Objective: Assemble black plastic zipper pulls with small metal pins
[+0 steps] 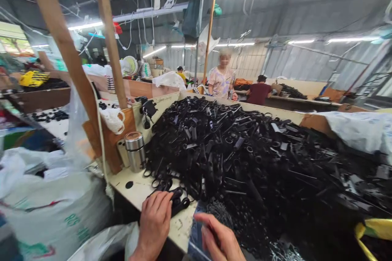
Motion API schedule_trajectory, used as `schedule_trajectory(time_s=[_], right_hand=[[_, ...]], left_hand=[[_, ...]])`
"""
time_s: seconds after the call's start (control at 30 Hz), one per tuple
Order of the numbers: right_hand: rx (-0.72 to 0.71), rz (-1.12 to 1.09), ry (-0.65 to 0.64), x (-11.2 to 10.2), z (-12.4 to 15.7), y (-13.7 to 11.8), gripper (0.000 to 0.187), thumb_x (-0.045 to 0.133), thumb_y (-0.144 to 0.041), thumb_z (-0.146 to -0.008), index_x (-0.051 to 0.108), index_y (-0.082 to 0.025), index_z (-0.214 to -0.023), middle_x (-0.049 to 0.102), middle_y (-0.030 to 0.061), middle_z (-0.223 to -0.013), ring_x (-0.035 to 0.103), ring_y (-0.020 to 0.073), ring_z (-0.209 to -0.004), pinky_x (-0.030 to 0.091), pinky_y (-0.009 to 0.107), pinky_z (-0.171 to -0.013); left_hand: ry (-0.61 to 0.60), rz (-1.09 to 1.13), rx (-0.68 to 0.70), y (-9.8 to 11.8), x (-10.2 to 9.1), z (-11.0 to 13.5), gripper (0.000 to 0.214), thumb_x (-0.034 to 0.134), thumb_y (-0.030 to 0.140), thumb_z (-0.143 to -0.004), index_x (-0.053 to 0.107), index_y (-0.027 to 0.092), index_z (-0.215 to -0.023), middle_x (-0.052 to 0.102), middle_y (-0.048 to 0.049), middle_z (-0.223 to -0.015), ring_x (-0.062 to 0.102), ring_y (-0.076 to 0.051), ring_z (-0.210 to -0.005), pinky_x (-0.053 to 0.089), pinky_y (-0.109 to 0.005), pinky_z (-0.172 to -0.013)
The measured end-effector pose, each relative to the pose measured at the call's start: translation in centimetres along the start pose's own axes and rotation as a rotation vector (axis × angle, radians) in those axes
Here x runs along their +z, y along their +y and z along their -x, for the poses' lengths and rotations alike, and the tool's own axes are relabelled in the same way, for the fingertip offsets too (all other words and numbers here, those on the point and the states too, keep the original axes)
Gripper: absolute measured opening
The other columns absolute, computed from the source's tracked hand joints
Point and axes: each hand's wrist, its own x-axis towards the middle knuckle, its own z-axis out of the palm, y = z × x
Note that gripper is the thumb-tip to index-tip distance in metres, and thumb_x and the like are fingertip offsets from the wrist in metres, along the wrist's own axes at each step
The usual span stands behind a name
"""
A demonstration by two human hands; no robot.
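My left hand (155,218) curls over a few black plastic parts (179,203) with rounded ends, at the near edge of a cream-coloured worktop (180,228). Its fingertips are on the parts, which it partly covers. To the right, my right hand (220,234) is closed, with thumb and forefinger bent toward each other; I cannot make out whether something small is between them. Just beyond it lies a heap of small metal pieces (219,211). Behind both hands rises a large pile of black parts (214,142), some with rings and metal rods.
A steel flask (135,151) stands left of the pile, near wooden posts (112,36). White sacks (58,208) fill the lower left. At the lower right is a yellow-rimmed bag (375,224). One person (222,75) stands beyond the worktop; others sit farther back.
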Motion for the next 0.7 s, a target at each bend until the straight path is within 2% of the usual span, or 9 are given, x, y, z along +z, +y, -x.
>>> schedule_trajectory(time_s=[0.13, 0.27, 0.33, 0.4, 0.47, 0.53, 0.7], right_hand=[[-0.152, 0.058, -0.079, 2.6, -2.7, -0.3, 0.043, 0.047, -0.035, -0.103, 0.062, -0.023, -0.142, 0.073, 0.0041, -0.088, 0.069, 0.0170, -0.067, 0.059, 0.024, -0.068], [-0.256, 0.175, -0.123, 5.6, -3.8, 1.1, 0.063, 0.053, -0.020, -0.095, 0.043, -0.027, -0.156, 0.074, 0.0045, -0.104, 0.073, 0.0174, -0.077, 0.061, 0.026, -0.079], [-0.279, 0.314, -0.105, 7.0, -4.0, 1.9, 0.073, 0.060, -0.019, -0.087, 0.042, -0.030, -0.157, 0.074, 0.0027, -0.100, 0.073, 0.0187, -0.071, 0.061, 0.027, -0.070], [-0.303, 0.484, -0.107, 8.2, -4.2, 2.6, 0.080, 0.067, -0.021, -0.080, 0.044, -0.033, -0.155, 0.074, 0.0011, -0.094, 0.072, 0.0194, -0.060, 0.058, 0.026, -0.056], [-0.352, 0.615, -0.151, 8.9, -4.5, 3.1, 0.084, 0.070, -0.022, -0.075, 0.044, -0.033, -0.154, 0.075, 0.0006, -0.093, 0.072, 0.0201, -0.056, 0.054, 0.025, -0.047], [-0.408, 0.693, -0.192, 9.5, -4.9, 3.6, 0.086, 0.071, -0.021, -0.073, 0.044, -0.033, -0.154, 0.076, 0.0002, -0.092, 0.074, 0.0219, -0.057, 0.052, 0.025, -0.044], [-0.426, 0.799, -0.152, 10.9, -6.0, 4.1, 0.073, 0.076, -0.027, -0.072, 0.055, -0.034, -0.141, 0.077, -0.0016, -0.084, 0.074, 0.0227, -0.052, 0.046, 0.025, -0.038]], left_hand=[[-0.024, -0.023, -0.047, 0.9, -0.4, 0.5, 0.031, 0.052, 0.025, -0.098, 0.074, 0.026, -0.120, 0.077, -0.0083, -0.123, 0.065, -0.032, -0.118, 0.041, -0.049, -0.101], [0.000, 0.068, -0.183, -1.3, -1.6, -1.2, 0.038, 0.038, 0.033, -0.103, 0.069, 0.024, -0.123, 0.071, -0.0106, -0.128, 0.060, -0.029, -0.125, 0.040, -0.049, -0.108], [0.020, 0.083, -0.266, -3.3, -2.1, -3.0, 0.043, 0.032, 0.037, -0.104, 0.066, 0.018, -0.123, 0.069, -0.0149, -0.125, 0.060, -0.030, -0.123, 0.043, -0.048, -0.109], [-0.006, 0.072, -0.322, -5.0, -2.1, -5.1, 0.046, 0.039, 0.044, -0.100, 0.060, 0.017, -0.130, 0.066, -0.0157, -0.123, 0.063, -0.031, -0.116, 0.047, -0.049, -0.104], [-0.076, 0.057, -0.356, -6.0, -1.9, -6.7, 0.054, 0.049, 0.047, -0.094, 0.053, 0.019, -0.140, 0.065, -0.0124, -0.119, 0.068, -0.030, -0.103, 0.053, -0.048, -0.096], [-0.148, 0.034, -0.368, -6.2, -1.5, -7.9, 0.064, 0.055, 0.046, -0.089, 0.047, 0.022, -0.148, 0.062, -0.0099, -0.116, 0.069, -0.030, -0.097, 0.054, -0.047, -0.092], [-0.232, -0.005, -0.367, -4.9, -0.4, -9.3, 0.070, 0.058, 0.044, -0.084, 0.045, 0.020, -0.149, 0.055, -0.0118, -0.119, 0.066, -0.037, -0.106, 0.051, -0.053, -0.094]])
